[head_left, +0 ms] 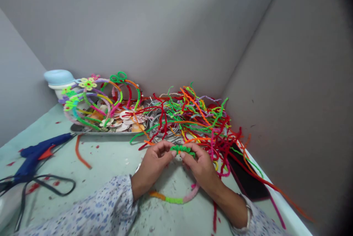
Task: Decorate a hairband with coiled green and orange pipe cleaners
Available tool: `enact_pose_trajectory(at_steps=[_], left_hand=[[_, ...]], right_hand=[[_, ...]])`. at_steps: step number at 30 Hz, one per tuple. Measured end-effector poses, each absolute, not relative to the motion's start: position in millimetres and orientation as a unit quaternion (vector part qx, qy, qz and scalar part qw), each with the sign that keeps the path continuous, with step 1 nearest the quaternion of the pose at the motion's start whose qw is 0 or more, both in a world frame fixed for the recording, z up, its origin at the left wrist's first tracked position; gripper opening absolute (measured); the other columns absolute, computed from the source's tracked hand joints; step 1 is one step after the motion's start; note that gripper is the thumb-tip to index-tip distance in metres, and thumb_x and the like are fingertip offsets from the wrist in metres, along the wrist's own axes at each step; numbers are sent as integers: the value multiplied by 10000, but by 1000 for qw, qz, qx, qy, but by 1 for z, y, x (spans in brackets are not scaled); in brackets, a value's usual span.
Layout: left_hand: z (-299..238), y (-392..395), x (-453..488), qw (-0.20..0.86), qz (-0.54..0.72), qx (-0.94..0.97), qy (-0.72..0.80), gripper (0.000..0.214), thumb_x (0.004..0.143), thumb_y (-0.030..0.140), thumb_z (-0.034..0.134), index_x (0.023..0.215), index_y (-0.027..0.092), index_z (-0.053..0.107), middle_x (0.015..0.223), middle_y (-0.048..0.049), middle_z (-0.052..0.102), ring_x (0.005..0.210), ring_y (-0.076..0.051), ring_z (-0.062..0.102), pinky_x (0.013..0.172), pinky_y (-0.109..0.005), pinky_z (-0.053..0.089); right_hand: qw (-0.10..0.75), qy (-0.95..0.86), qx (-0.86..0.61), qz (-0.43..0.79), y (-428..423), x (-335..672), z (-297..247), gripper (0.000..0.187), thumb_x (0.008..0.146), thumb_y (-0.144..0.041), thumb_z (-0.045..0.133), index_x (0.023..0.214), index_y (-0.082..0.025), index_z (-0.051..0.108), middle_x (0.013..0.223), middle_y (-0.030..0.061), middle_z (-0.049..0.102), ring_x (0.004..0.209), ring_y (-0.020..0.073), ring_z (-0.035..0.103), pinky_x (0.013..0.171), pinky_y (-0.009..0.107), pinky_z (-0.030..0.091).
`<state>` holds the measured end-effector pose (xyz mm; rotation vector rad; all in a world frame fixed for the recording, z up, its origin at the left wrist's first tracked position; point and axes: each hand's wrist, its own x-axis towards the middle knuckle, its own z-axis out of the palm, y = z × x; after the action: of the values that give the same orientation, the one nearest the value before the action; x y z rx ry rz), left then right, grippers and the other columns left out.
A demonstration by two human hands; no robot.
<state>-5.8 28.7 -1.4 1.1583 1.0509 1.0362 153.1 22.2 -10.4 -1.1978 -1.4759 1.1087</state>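
Both hands meet above the table, pinching a green pipe-cleaner flower with a small orange centre. My left hand grips its left side between thumb and fingers. On its right side, my right hand does the same, thumb close to the orange middle. Below the hands, a curved headband wrapped in orange, lime and pink pipe cleaner lies on the table, partly hidden by my right hand and wrist. Whether the flower joins the headband cannot be seen.
A metal tray holds shells and several finished headbands. Beside it are coiled wire and a heap of loose pipe cleaners. A blue glue gun with its cord lies left. A dark flat object sits right; a blue-lidded container stands behind.
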Motion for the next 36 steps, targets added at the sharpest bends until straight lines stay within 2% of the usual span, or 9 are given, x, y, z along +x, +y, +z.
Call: enact_pose_trajectory(at_steps=[7,12,20,28,32,36], left_hand=[[-2,29,-5,562,441,532,455,153,720,282,643,818,164,641,692,20,604,556,-92,468,514,-196,331],[-1,29,-3,548,443,545,454,135,719,268,636,805,164,637,688,20,609,591,-103,493,541,-202,343],[-1,27,-4,579,426,531,448,142,738,280,625,824,168,611,634,47,542,497,-67,397,493,-186,305],[1,28,-3,554,419,542,473,113,724,244,618,793,156,637,567,58,521,464,-64,370,473,-183,289],[1,27,-1,543,430,533,486,84,702,200,613,765,154,644,576,53,541,480,-68,396,479,-178,307],[-1,26,0,538,446,532,478,65,694,176,603,744,151,637,637,36,578,564,-85,467,549,-179,364]], right_hand=[[439,-678,-478,345,25,153,4,111,787,-222,541,871,-183,602,826,19,627,798,173,568,734,271,429],[427,-688,-506,295,25,151,4,100,770,-185,536,835,-192,611,792,18,631,766,172,575,713,268,432],[418,-698,-517,264,23,150,3,103,757,-154,521,806,-188,605,778,17,624,752,168,574,699,264,426],[421,-717,-511,219,21,149,0,108,748,-133,519,805,-189,592,776,15,613,756,164,570,702,262,417],[430,-719,-507,202,21,147,-1,113,727,-119,526,790,-182,595,768,15,611,741,161,568,692,262,418],[438,-724,-501,184,20,146,-1,116,722,-119,528,791,-179,600,756,12,608,738,160,571,692,263,422]])
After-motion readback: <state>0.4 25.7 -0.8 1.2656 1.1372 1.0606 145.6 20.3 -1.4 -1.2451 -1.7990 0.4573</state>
